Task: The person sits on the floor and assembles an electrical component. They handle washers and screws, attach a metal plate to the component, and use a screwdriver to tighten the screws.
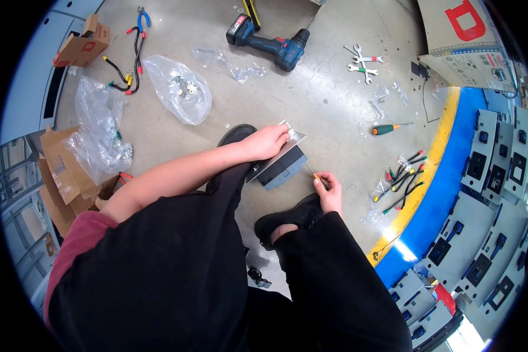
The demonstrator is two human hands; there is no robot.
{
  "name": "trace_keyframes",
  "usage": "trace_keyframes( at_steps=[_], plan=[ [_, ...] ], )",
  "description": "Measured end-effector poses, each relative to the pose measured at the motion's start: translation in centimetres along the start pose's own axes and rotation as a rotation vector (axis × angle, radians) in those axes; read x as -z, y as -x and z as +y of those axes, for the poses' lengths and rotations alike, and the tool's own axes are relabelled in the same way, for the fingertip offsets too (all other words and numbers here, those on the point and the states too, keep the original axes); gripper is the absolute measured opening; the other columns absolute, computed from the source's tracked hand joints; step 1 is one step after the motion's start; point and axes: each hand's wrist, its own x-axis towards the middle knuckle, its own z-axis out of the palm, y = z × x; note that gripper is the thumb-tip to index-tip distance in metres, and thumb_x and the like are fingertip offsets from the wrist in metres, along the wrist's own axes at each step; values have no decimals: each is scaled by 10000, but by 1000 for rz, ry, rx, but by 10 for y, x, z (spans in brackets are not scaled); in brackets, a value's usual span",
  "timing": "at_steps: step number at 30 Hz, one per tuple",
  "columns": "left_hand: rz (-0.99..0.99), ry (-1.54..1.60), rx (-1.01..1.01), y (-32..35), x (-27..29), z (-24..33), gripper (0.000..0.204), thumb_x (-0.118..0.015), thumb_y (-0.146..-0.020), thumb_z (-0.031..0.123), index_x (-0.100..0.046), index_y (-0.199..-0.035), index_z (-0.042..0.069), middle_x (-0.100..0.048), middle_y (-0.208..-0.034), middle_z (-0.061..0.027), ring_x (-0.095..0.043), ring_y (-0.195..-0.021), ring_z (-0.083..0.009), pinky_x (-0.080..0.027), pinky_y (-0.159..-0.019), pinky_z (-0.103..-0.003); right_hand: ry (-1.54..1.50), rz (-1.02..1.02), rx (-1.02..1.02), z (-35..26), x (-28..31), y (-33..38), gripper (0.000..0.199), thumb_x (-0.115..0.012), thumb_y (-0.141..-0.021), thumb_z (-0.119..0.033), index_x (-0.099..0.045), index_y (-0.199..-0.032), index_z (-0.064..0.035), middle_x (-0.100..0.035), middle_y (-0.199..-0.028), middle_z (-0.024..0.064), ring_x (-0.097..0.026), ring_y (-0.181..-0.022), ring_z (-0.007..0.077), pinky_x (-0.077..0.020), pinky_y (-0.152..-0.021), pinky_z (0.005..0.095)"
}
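Note:
My left hand (268, 142) is closed on the upper edge of a metal plate (297, 139), which stands tilted between my shoes. Fixed against the plate's near side is a dark grey, boxy electrical device (283, 169). My right hand (330, 192) pinches a thin screwdriver (316, 175) by its orange-yellow handle. Its shaft slants up and left to the device's right side; whether the tip touches a screw is too small to tell.
A cordless drill (267, 48) lies ahead on the floor. Wrenches (364, 69), a green-handled screwdriver (385, 129) and short cables (402, 182) lie right. Left are a bag of hardware (179, 89), pliers (142, 19) and an opened cardboard box (67, 170).

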Motion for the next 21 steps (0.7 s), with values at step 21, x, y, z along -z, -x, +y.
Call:
trace_keyframes(
  at_steps=[21],
  plan=[
    [-68, 86, -26, -3, 1, -9, 163, -530, -1056, 181, -534, -1076, 19, -632, -977, -197, -625, -928, -370, -491, -845, -450, -139, 72, -12, 10, 5, -2, 201, -638, -1042, -134, -648, -1198, -8, -642, -869, -17, -525, -714, 49, -415, -638, 226]
  ],
)
